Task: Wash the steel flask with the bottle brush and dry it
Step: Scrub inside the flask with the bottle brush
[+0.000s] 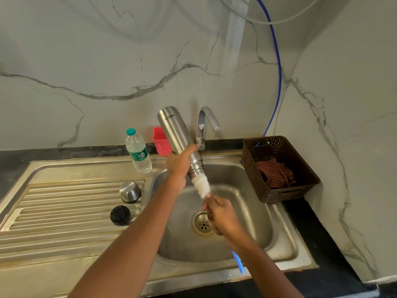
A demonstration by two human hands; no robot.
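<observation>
**Flask tipped mouth-down over the basin, brush half in**

The steel flask (179, 136) is held aloft over the back edge of the sink (247, 211), tilted with its base up toward the wall and its threaded mouth pointing down into the basin. I judge that is so whatever runs out falls straight to the drain (203, 222) and not onto the worktop (318, 229). The left hand (180, 162) is wrapped tight around the flask's lower body just above the neck, which steadies the mouth against the push of the brush.

The bottle brush (202, 186) shows its white bristle head right at the mouth, partly inside; the right hand (223, 216) is closed around the handle just below the bristles, and a blue end of the handle pokes out past the wrist near the sink's front edge. Gripping so close to the head should give firm control of the scrubbing stroke.

The tap (206, 125) stands behind the flask; I cannot tell if water runs. The steel cup lid (130, 192) and the black stopper (120, 215) sit on the draining board (53, 211) near the basin's left edge, out of the splash. A cloth (275, 173) waits in the brown basket (300, 190) at the sink's right back corner, likely for drying.
</observation>
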